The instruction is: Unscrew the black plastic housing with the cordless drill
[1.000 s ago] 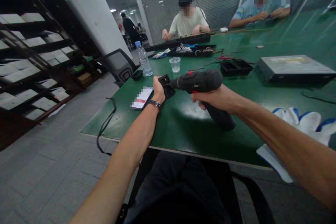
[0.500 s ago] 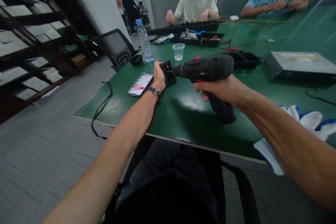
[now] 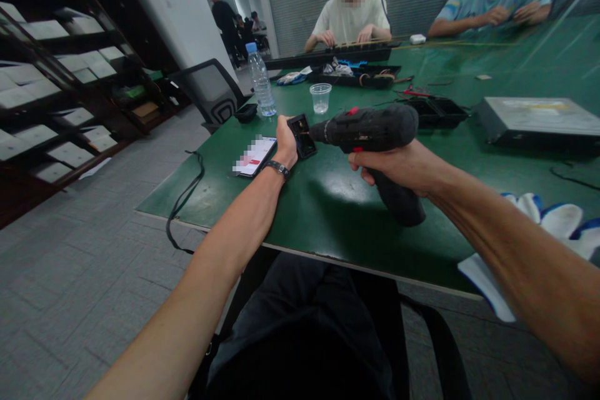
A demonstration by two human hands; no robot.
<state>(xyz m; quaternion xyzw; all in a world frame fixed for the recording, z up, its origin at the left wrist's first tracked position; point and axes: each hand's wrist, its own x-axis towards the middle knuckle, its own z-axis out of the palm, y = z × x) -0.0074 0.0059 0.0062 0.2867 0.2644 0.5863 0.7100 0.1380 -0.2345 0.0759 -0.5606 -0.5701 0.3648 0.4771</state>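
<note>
A black cordless drill (image 3: 370, 128) with red details points left, its handle wrapped by my right hand (image 3: 398, 165). My left hand (image 3: 285, 140) grips a small black case (image 3: 304, 136) by its left side, tilted above the green table. The drill's tip meets the inside of this case, where small brass-coloured parts show; exact contact is too small to tell. Just left of my left wrist lies a phone (image 3: 255, 157) with a lit screen.
Beyond are a water bottle (image 3: 262, 84), a clear cup (image 3: 320, 99) and black trays (image 3: 435, 111). At right sit a metal box (image 3: 539, 122) and white-blue gloves (image 3: 557, 222). Two people work across the green table (image 3: 337, 219); a strap (image 3: 187, 190) hangs off its edge.
The whole view has shifted slightly, with things appearing a little lower. Both hands keep their holds on the case and drill. The hand of the person in white has come down to the long black item.
</note>
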